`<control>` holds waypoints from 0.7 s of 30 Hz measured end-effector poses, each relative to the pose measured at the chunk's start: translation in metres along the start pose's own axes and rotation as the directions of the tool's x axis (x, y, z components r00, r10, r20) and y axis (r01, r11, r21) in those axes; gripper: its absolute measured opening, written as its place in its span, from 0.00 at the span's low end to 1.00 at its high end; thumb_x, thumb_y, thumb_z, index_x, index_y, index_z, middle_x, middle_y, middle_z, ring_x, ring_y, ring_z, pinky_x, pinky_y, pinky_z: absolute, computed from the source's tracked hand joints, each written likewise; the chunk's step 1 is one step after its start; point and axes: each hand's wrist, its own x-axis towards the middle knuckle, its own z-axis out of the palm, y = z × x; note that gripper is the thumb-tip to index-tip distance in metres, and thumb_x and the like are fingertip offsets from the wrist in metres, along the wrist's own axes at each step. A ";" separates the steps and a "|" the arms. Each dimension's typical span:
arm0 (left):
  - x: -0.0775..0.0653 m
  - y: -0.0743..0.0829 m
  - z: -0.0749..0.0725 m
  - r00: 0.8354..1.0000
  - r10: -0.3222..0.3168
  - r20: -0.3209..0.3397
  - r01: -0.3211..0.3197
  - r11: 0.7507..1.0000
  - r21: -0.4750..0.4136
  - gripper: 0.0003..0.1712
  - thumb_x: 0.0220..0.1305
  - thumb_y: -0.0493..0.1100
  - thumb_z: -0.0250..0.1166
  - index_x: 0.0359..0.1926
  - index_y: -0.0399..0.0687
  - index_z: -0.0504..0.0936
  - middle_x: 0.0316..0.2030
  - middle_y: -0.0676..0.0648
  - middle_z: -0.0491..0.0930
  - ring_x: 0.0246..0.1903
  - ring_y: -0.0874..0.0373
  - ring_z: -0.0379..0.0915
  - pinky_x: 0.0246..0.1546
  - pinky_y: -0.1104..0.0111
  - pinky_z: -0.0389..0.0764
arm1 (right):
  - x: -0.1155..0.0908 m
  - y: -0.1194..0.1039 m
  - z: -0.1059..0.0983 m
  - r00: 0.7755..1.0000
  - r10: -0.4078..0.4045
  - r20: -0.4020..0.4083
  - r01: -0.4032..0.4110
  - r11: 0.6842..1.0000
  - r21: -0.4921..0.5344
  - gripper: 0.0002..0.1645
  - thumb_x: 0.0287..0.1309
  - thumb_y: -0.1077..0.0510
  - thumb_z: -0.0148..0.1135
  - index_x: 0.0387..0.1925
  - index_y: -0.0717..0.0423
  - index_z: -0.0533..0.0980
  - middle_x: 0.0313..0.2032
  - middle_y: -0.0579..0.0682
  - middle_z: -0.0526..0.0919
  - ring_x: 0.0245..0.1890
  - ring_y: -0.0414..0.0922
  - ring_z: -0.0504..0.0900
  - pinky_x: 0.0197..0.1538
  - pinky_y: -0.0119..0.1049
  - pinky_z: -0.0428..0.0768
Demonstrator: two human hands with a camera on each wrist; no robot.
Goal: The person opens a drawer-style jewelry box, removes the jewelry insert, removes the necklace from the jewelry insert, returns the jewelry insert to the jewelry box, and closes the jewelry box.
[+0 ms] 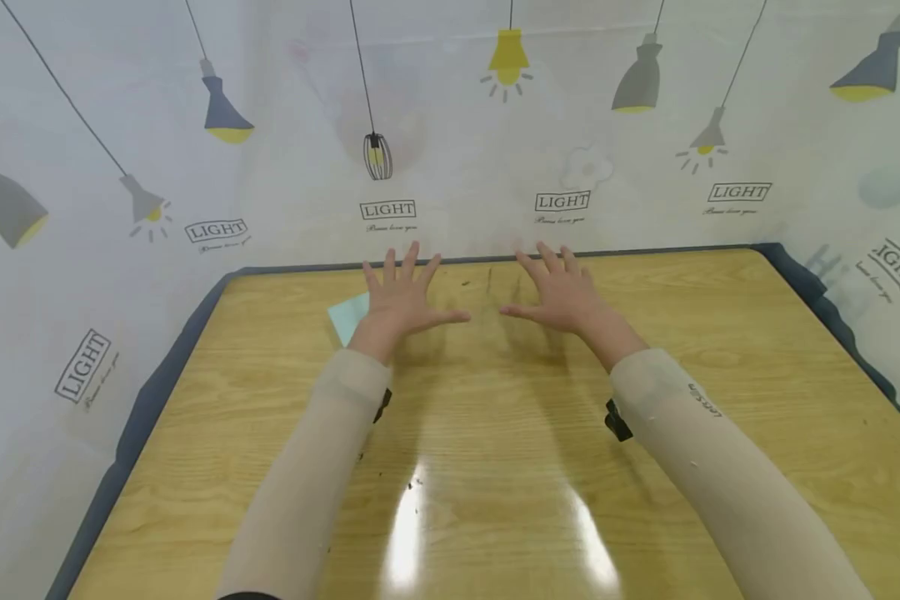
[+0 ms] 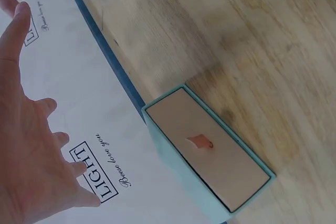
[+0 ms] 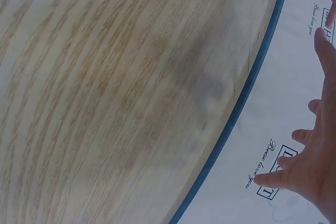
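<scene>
Both hands reach forward above the far part of the table with fingers spread and nothing in them. My left hand [image 1: 403,302] is nearest to a pale mint-green box [image 1: 347,317], which it partly covers in the head view. In the left wrist view the box [image 2: 189,182] shows a tan inner face with a small orange-brown tab [image 2: 200,141] in its middle, framed by a mint rim. The left hand [image 2: 37,156] stays apart from it. My right hand [image 1: 566,298] hovers to the right, thumb pointing towards the left thumb; in the right wrist view the hand [image 3: 315,145] touches nothing.
A wood-grain table [image 1: 487,433] spreads under both arms. Behind and beside it hangs a white sheet [image 1: 465,150] printed with lamps and the word LIGHT. A dark blue border [image 1: 307,268] runs along the table's far edge. Small dark specks [image 1: 412,485] lie near the middle.
</scene>
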 end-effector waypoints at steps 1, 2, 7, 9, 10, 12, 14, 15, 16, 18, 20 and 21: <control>0.000 -0.001 0.000 1.000 0.002 0.000 -0.002 1.000 0.002 0.64 0.51 0.87 0.49 0.80 0.65 0.38 0.80 0.46 0.26 0.78 0.35 0.23 0.72 0.30 0.26 | 0.000 0.000 0.000 1.000 -0.002 -0.004 0.002 1.000 0.002 0.60 0.58 0.22 0.53 0.80 0.42 0.40 0.80 0.60 0.38 0.77 0.70 0.37 0.72 0.75 0.49; -0.001 -0.001 -0.001 1.000 0.003 0.002 -0.003 1.000 0.003 0.64 0.51 0.87 0.49 0.80 0.65 0.37 0.80 0.46 0.26 0.78 0.35 0.23 0.72 0.30 0.26 | 0.000 0.000 0.000 1.000 -0.004 -0.007 0.004 1.000 0.001 0.60 0.59 0.22 0.53 0.80 0.42 0.40 0.80 0.60 0.38 0.77 0.70 0.38 0.73 0.75 0.49; 0.000 -0.005 -0.002 1.000 0.013 -0.001 -0.013 1.000 -0.012 0.64 0.51 0.86 0.51 0.80 0.64 0.39 0.81 0.46 0.34 0.79 0.38 0.30 0.75 0.34 0.30 | -0.002 -0.001 -0.002 1.000 -0.016 -0.022 0.016 1.000 -0.002 0.60 0.59 0.24 0.54 0.80 0.44 0.41 0.79 0.62 0.39 0.77 0.70 0.40 0.73 0.73 0.50; 0.000 -0.006 -0.002 1.000 0.017 -0.006 -0.017 1.000 -0.024 0.64 0.52 0.85 0.52 0.80 0.62 0.41 0.81 0.46 0.39 0.79 0.40 0.34 0.77 0.36 0.32 | -0.002 -0.001 -0.002 0.999 -0.025 -0.025 0.025 1.000 0.001 0.59 0.60 0.25 0.55 0.80 0.46 0.43 0.79 0.62 0.40 0.77 0.69 0.41 0.73 0.73 0.51; 0.000 -0.007 -0.002 1.000 0.021 -0.011 -0.021 0.999 -0.027 0.64 0.52 0.85 0.53 0.80 0.61 0.42 0.80 0.46 0.42 0.79 0.40 0.37 0.77 0.37 0.33 | -0.002 -0.001 -0.002 0.999 -0.030 -0.026 0.030 1.000 0.004 0.58 0.60 0.25 0.55 0.80 0.47 0.44 0.79 0.63 0.41 0.77 0.69 0.42 0.73 0.72 0.52; 0.000 -0.009 -0.002 0.999 0.030 -0.020 -0.030 0.999 -0.035 0.62 0.53 0.84 0.54 0.80 0.59 0.45 0.80 0.45 0.46 0.79 0.41 0.40 0.77 0.38 0.34 | -0.003 0.000 -0.002 0.999 -0.037 -0.026 0.038 0.999 0.012 0.57 0.61 0.27 0.55 0.80 0.47 0.45 0.79 0.63 0.42 0.77 0.68 0.43 0.74 0.71 0.54; 0.000 -0.011 -0.002 0.999 0.039 -0.025 -0.039 0.999 -0.036 0.61 0.54 0.82 0.55 0.80 0.58 0.48 0.79 0.45 0.50 0.78 0.42 0.43 0.78 0.39 0.34 | -0.003 0.000 -0.002 0.999 -0.044 -0.023 0.044 0.999 0.025 0.57 0.61 0.27 0.56 0.80 0.48 0.46 0.79 0.62 0.43 0.77 0.67 0.45 0.74 0.70 0.56; -0.001 -0.012 -0.002 0.999 0.042 -0.023 -0.043 0.998 -0.035 0.61 0.55 0.82 0.54 0.79 0.57 0.49 0.79 0.45 0.51 0.78 0.42 0.44 0.78 0.39 0.34 | -0.003 0.000 -0.001 0.999 -0.046 -0.020 0.046 0.998 0.030 0.57 0.61 0.27 0.56 0.80 0.48 0.46 0.79 0.62 0.44 0.77 0.67 0.46 0.74 0.69 0.57; -0.001 -0.013 -0.002 0.999 0.045 -0.024 -0.046 0.998 -0.031 0.60 0.55 0.82 0.54 0.79 0.57 0.50 0.79 0.46 0.52 0.78 0.43 0.45 0.78 0.40 0.35 | -0.004 0.000 -0.001 0.999 -0.047 -0.020 0.048 0.998 0.035 0.57 0.61 0.27 0.56 0.80 0.47 0.46 0.79 0.61 0.46 0.77 0.66 0.48 0.73 0.68 0.59; -0.002 -0.016 -0.003 0.999 0.046 -0.019 -0.046 0.998 -0.029 0.59 0.56 0.82 0.52 0.79 0.57 0.50 0.78 0.46 0.53 0.78 0.44 0.46 0.79 0.41 0.37 | -0.004 0.000 -0.001 0.999 -0.052 -0.017 0.052 0.998 0.045 0.57 0.61 0.26 0.56 0.80 0.47 0.46 0.78 0.60 0.48 0.76 0.65 0.51 0.72 0.68 0.62; -0.004 -0.018 -0.004 0.999 0.044 -0.015 -0.044 0.998 -0.034 0.58 0.57 0.82 0.51 0.79 0.58 0.51 0.78 0.47 0.54 0.77 0.45 0.48 0.79 0.42 0.38 | -0.004 0.000 -0.001 0.998 -0.054 -0.017 0.055 0.997 0.051 0.57 0.61 0.26 0.56 0.79 0.47 0.46 0.78 0.59 0.50 0.76 0.64 0.53 0.71 0.67 0.65; -0.005 -0.019 -0.005 0.999 0.042 -0.015 -0.043 0.998 -0.038 0.57 0.58 0.82 0.51 0.79 0.58 0.52 0.78 0.47 0.54 0.77 0.45 0.49 0.79 0.43 0.39 | -0.005 -0.001 -0.001 0.998 -0.056 -0.017 0.056 0.997 0.052 0.57 0.61 0.26 0.56 0.79 0.47 0.47 0.78 0.59 0.50 0.75 0.64 0.54 0.70 0.67 0.66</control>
